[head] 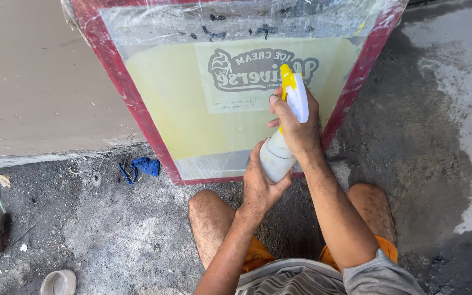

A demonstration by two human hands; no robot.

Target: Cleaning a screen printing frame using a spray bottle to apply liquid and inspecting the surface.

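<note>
Rough, damp concrete [110, 235] spreads under me as I squat, knees wide, before a red-framed printing screen [236, 93] propped upright on the ground so its yellow mesh faces me squarely. Clear tape, wrinkled and shiny, wraps the top of the frame; a mirrored pale logo panel sits in the smooth mesh. I hold a white plastic spray bottle [276, 155] just in front of the mesh, nozzle aimed at it. My left hand [259, 183] is curled around the rounded base from below to steady it, fingers pressed to the plastic. My right hand [296, 123] is wrapped over the neck and the yellow-and-white trigger head [293, 90], thumb out to the side. A crumpled blue rag [140, 166] lies on the grit near the frame's lower left corner, well apart from both hands.
</note>
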